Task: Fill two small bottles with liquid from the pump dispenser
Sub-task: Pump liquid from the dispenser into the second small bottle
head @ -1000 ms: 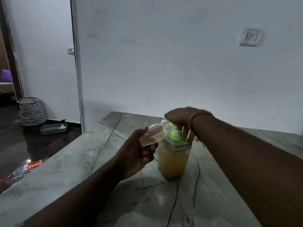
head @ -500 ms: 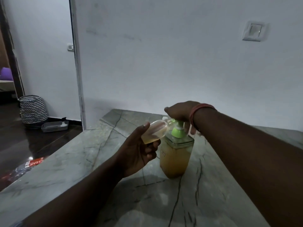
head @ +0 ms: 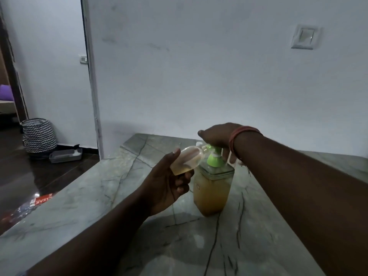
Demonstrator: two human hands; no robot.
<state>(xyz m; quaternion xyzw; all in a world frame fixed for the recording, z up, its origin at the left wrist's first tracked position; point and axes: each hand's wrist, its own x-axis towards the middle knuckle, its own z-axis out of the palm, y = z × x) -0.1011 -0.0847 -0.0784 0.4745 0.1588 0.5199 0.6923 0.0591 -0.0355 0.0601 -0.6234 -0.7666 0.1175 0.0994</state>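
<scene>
Around the small bottle the left hand keeps a holding grip, thumb on the upper side and fingers curled under it. The bottle lies tilted, its mouth at the spout of the pump dispenser, and amber liquid sits in its lower end. On top of the dispenser the right hand rests over the green pump head; the fingers hang down behind it and seem to hold a pale object, maybe the second bottle, but I cannot tell this for sure, and so I cannot tell this grip either.

Compared with one second ago, the green stem shows more under the right hand, so the pump head has risen after a press. I judge that one stroke is finished and the next one can start. The first bottle is only partly filled, so several strokes are probably still needed.

The dispenser stands on the marble tabletop, and it is well filled with the same liquid. Far left of the dispenser, on the dark floor, stand a zigzag basket and a grey tray. High right of it, on the wall, is a light switch.
</scene>
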